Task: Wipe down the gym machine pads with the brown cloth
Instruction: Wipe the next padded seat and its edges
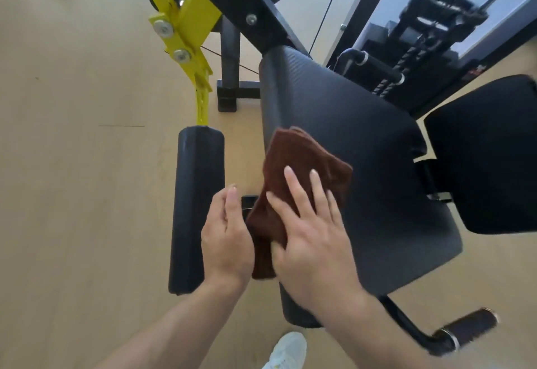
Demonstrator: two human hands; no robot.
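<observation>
We saw the brown cloth lying folded over the near left edge of the seat pad, part of it on the pad's top and part hanging down its side. The right hand lay flat on the cloth with fingers straight and spread, pressing it to the pad. The left hand sat just beside the hanging part of the cloth, its fingers loosely curled; we could not tell whether it pinched the cloth or merely touched it. To the left, apart from the seat, stood a black roller pad on a yellow arm. A back pad rose at the right, with a handle grip below it. A white shoe showed on the pale wood floor.
</observation>
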